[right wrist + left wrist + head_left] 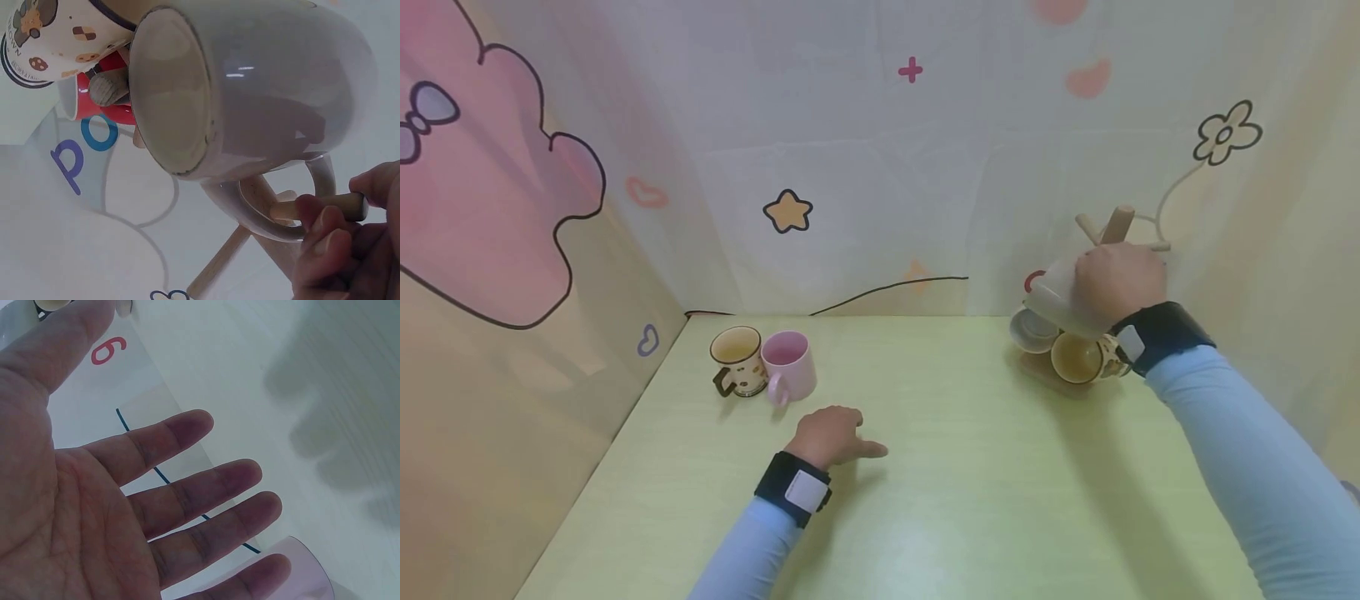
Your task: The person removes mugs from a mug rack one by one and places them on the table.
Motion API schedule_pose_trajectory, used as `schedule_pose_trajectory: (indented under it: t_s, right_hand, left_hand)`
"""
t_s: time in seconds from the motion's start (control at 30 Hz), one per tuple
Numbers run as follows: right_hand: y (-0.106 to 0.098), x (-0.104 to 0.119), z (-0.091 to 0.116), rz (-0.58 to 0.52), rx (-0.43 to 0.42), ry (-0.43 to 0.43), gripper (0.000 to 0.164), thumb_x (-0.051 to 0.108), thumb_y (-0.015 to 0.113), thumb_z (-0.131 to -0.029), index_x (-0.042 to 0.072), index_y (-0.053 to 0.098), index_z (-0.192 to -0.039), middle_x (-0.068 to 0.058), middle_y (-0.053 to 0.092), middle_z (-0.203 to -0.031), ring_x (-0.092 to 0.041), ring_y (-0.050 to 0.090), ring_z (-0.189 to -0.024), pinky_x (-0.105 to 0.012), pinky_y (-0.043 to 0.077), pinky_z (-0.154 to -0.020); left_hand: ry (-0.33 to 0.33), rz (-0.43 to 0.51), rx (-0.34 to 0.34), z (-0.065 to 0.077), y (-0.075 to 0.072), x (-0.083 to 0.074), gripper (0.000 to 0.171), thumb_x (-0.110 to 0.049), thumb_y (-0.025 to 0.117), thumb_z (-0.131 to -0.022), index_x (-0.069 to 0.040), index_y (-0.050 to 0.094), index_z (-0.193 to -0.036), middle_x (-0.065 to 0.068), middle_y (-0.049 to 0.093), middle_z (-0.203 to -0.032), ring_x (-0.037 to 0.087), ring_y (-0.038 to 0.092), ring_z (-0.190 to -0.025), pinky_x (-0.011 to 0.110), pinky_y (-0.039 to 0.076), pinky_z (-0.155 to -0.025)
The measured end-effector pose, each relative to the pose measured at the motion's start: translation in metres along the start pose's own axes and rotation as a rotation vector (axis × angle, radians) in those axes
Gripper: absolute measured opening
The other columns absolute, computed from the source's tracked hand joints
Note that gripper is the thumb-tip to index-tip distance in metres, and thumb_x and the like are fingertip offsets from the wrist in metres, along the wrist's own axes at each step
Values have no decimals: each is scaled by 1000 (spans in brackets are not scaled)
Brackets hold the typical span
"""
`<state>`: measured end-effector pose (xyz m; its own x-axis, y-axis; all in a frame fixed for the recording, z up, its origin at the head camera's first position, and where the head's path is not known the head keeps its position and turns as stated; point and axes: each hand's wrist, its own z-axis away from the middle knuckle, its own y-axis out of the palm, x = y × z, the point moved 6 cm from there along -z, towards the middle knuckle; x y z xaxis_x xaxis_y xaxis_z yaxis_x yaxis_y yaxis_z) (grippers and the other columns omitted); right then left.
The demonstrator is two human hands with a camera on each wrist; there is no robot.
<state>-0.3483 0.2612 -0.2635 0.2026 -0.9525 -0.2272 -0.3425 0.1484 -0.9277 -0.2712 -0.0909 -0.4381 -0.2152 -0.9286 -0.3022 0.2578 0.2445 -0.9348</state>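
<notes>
Head: right hand [1122, 282] raised at the wooden rack [1118, 223], grey mug [1055, 298] beside it, finger grip hidden; left hand [829, 437] over the table [955, 508], near the upright pink mug [795, 371]; left wrist: fingers extended, spread; right wrist alone: peg [344, 206] through grey mug's handle [226, 201], thumb and fingers pinching the peg's end.

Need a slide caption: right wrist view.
Right hand pinching a wooden peg at the handle of a pale mug, patterned mug upper left.

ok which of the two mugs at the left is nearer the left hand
The plain pink mug, just beyond the left hand; the patterned cream mug with the dark handle stands farther left.
</notes>
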Motion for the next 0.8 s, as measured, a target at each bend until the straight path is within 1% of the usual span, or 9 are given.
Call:
schedule_pose_trajectory:
  t_s: [0.1,0.2,0.33,0.43,0.6,0.8]
  right_hand:
    - [0,-3,0,-12,22,11,10,-1,72,-79,-3,62,-82,-14,54,-63,-33,52,-54,-50,51,-48]
    - [1,-6,-1,-19,47,29,5,1,63,-88,-4,62,-86,-15,55,-65,-33,52,-55,-49,52,-50]
    - [2,-11,-1,-55,79,59,15,7,55,-94,-5,63,-95,-17,56,-70,-34,53,-59,-49,52,-53]
    - [3,-14,-1,-83,90,76,18,9,52,-96,-6,63,-98,-18,56,-71,-35,53,-60,-49,51,-53]
    - [4,-17,-1,-109,96,87,19,10,50,-96,-4,61,-96,-18,55,-69,-35,52,-60,-47,49,-50]
    - [3,-16,-1,-75,110,53,14,6,52,-95,-2,63,-97,-16,56,-71,-33,52,-60,-47,51,-52]
  left_hand:
    - [2,2,-3,0,0,0,64,-55,75,-80,-4,68,-118,11,70,-109,27,64,-90,46,52,-77]
    - [3,6,-5,0,1,1,64,-55,76,-80,-4,68,-117,11,70,-108,26,64,-88,46,51,-77]
    - [1,14,-4,-1,1,1,63,-54,76,-80,-3,68,-117,11,70,-108,26,63,-87,46,51,-76]
    - [-2,11,-1,-1,2,1,64,-55,76,-80,-4,68,-117,11,70,-109,27,63,-89,46,51,-77]
    - [-5,-7,-4,-2,3,1,64,-56,75,-79,-5,68,-118,10,70,-110,27,64,-91,46,51,-78]
    - [-8,1,-4,-1,3,1,64,-56,76,-79,-5,69,-117,9,70,-108,26,64,-89,46,51,-78]
